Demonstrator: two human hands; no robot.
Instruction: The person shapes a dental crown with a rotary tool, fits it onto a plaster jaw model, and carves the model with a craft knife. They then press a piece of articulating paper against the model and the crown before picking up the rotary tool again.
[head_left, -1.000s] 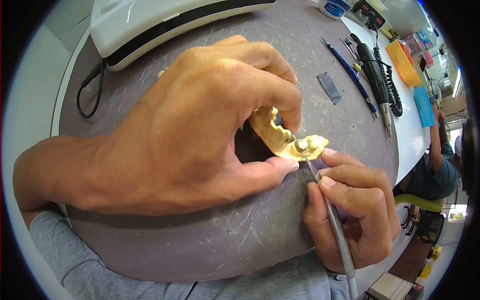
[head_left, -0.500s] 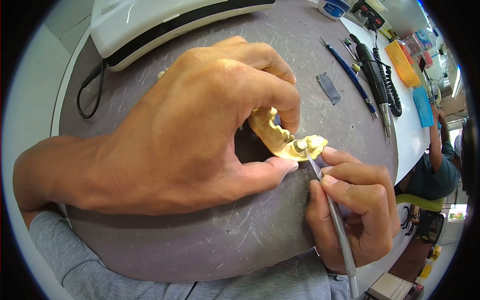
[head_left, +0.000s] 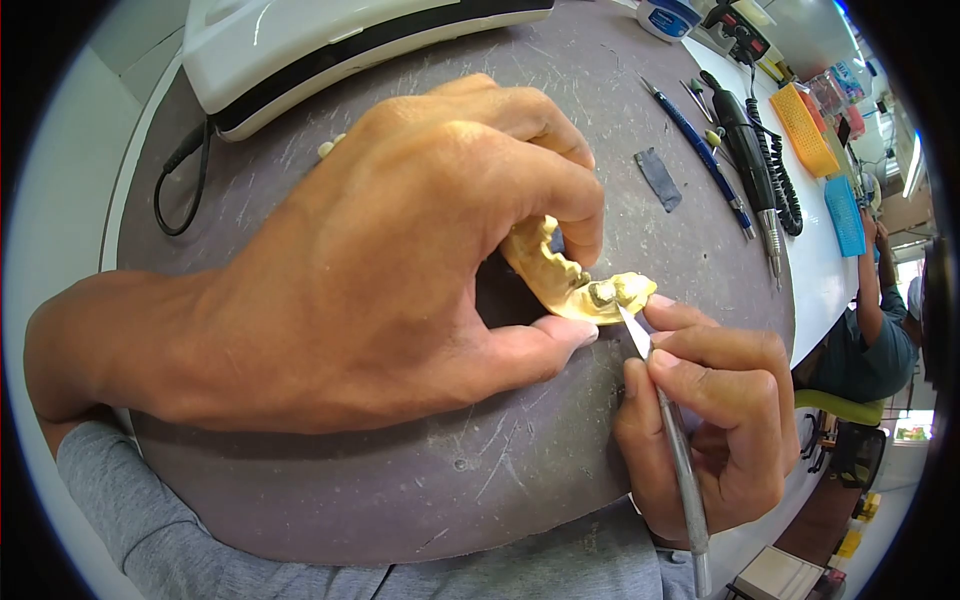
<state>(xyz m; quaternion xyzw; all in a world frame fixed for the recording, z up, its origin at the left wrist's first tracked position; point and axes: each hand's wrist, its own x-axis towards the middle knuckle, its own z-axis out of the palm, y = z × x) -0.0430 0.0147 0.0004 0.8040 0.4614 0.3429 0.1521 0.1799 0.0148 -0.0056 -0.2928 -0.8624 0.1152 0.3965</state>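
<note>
A yellow dental cast (head_left: 545,268), shaped like a tooth arch, is held by my left hand (head_left: 400,240). The thumb presses its near edge and the fingers curl over its far side, hiding part of it. In my right hand (head_left: 715,420) is a metal carving knife (head_left: 682,470), gripped like a pen. Its pointed blade meets the cast beside a dark grey patch (head_left: 603,292) on one tooth. A fingertip of my right hand rests against the end of the cast.
A white and black machine (head_left: 340,60) stands at the back left. To the right lie a dark strip (head_left: 657,180), a blue mechanical pencil (head_left: 700,150) and a black handpiece (head_left: 750,160) with a coiled cord. Beyond are an orange basket (head_left: 803,130), a blue basket (head_left: 846,215) and another person (head_left: 875,345).
The knife blade has shifted very slightly to the right on the cast. My left hand keeps its hold with almost no movement.
</note>
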